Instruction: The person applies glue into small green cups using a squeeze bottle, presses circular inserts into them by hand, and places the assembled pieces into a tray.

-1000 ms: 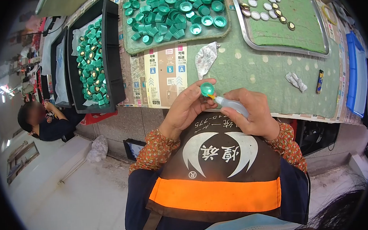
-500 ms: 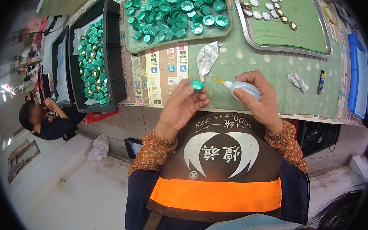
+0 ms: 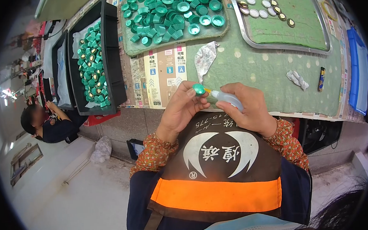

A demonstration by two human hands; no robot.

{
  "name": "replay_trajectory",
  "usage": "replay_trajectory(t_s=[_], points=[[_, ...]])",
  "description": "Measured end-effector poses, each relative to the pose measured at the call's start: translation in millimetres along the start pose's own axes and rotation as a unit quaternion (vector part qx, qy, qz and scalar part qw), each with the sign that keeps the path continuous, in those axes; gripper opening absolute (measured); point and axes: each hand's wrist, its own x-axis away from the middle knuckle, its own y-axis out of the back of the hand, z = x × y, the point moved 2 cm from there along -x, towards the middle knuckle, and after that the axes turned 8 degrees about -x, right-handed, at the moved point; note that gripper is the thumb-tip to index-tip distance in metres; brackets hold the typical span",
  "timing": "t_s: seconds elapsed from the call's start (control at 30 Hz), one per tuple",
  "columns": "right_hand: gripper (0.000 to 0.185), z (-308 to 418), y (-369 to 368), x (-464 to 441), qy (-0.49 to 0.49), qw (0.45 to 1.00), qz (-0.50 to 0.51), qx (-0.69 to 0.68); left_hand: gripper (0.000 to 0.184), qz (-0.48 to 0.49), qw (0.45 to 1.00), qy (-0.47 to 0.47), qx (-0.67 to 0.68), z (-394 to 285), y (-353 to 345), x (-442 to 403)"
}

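My left hand (image 3: 178, 110) pinches a small shiny green fluted cup (image 3: 198, 89) between thumb and fingers, above the front edge of the green cloth. My right hand (image 3: 251, 108) is wrapped round a pale squeeze bottle (image 3: 230, 100) with a thin yellow nozzle. The nozzle tip points left and is close beside the cup's rim; whether it touches cannot be made out. Just beyond the cup, a crumpled white patterned rag (image 3: 205, 58) lies on the green cloth.
A tray of green cups (image 3: 134, 48) stands at the back. A metal-rimmed tray (image 3: 288, 48) holds white and gold discs. At left, a black bin (image 3: 114, 56) contains green cups. Another rag (image 3: 297, 80), a marker-like tube (image 3: 321, 79) and a blue tray (image 3: 356, 74) lie right. A person (image 3: 55, 122) sits left.
My right hand has moved left with the squeeze bottle, bringing the yellow nozzle up to the green cup. My left hand and cup have shifted only slightly, with the cup tilted differently.
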Motion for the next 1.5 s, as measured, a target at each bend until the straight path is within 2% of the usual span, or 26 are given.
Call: replay_trajectory(t_s=[0.47, 0.63, 0.73, 0.87, 1.07, 1.17, 1.27, 1.43, 1.5], points=[[0.031, -2.6, -4.1, 3.1, 0.011, 0.999, 0.013, 0.041, 0.031, -0.061, 0.979, -0.084, -0.176, 2.3, -0.8, 2.7], [0.03, -7.7, 1.3, 3.3, -0.054, 0.998, -0.012, -0.019, 0.04, -0.069, 0.958, -0.145, -0.237, 2.3, -1.6, 3.3], [0.028, -17.3, 8.6, -1.3, -0.112, 0.99, -0.049, -0.069, 0.053, -0.084, 0.946, -0.143, -0.277, -2.6, -6.0, 3.6], [0.028, -38.5, 19.1, -8.8, -0.163, 0.98, -0.059, -0.093, 0.06, -0.078, 0.945, -0.13, -0.289, -4.1, -3.3, 2.0], [0.029, -44.6, 18.0, -22.7, -0.17, 0.985, -0.015, -0.016, 0.051, -0.065, 0.953, -0.102, -0.276, -6.4, -5.3, 2.0], [0.029, -47.6, 15.6, -25.9, -0.108, 0.991, -0.032, 0.071, 0.051, -0.072, 0.956, -0.104, -0.265, -7.3, -7.4, 1.2], [0.026, -41.5, 21.6, -29.4, -0.107, 0.983, -0.044, 0.139, 0.052, -0.078, 0.956, -0.097, -0.265, -9.8, -7.2, 0.9], [0.022, -46.8, 61.9, -44.2, -0.059, 0.969, -0.139, 0.196, 0.053, -0.081, 0.962, -0.093, -0.244, -10.4, -5.3, 0.5], [0.023, -49.3, 86.1, -59.6, -0.095, 0.957, -0.181, 0.204, 0.053, -0.079, 0.963, -0.092, -0.241, -10.9, -5.5, 0.4]])
